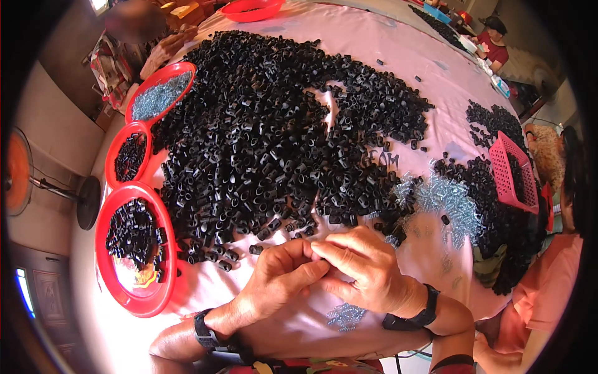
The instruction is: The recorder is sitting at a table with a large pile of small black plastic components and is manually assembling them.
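My left hand [281,272] and my right hand [366,267] meet above the near side of the table. Their thumbs and fingertips are pinched together; whatever they hold is hidden between them. Just beyond my fingers spreads a large heap of small black hollow plastic parts [249,137], with a few loose ones along its near edge. Close under my right wrist lies a small patch of tiny silvery-blue pieces [347,316] that look like springs. A bigger pile of the same spring-like pieces [450,206] sits farther right.
Along the left stand a red oval tray [167,274] and a smaller red tray [111,146], both with black parts, then a red tray [129,112] of spring-like pieces. A pink basket [506,171] stands right. Other people sit around the pink-covered table [349,31]; a fan [18,171] is left.
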{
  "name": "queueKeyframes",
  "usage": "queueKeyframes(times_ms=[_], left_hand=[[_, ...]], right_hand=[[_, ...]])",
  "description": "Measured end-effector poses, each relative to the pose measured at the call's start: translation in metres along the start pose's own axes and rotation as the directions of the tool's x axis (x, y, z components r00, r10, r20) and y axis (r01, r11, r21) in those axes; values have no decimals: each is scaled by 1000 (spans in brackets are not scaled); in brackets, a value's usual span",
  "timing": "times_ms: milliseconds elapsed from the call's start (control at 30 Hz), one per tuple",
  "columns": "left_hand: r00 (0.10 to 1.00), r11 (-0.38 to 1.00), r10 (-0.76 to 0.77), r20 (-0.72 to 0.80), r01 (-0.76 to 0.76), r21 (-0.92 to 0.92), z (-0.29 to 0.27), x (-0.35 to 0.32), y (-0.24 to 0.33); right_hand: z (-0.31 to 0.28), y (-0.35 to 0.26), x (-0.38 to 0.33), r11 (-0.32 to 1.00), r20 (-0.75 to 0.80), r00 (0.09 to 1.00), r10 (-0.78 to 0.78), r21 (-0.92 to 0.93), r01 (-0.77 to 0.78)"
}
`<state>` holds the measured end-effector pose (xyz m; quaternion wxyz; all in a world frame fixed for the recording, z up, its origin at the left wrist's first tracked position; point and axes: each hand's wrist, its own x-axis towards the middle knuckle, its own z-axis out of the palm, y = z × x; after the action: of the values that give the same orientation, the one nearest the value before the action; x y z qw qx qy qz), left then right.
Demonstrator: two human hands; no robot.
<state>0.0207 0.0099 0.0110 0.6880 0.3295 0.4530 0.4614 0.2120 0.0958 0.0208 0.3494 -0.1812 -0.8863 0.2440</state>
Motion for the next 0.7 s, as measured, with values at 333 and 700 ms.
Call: queueKeyframes(times_ms=[333,700], left_hand=[[987,997,-54,150,43,70,-8,-1,2],[992,989,-65,105,50,140,-6,-1,0]], right_hand=[[-2,9,-4,999,5,1000,-24,-42,24],[4,14,-7,996,42,997,-67,-60,70]])
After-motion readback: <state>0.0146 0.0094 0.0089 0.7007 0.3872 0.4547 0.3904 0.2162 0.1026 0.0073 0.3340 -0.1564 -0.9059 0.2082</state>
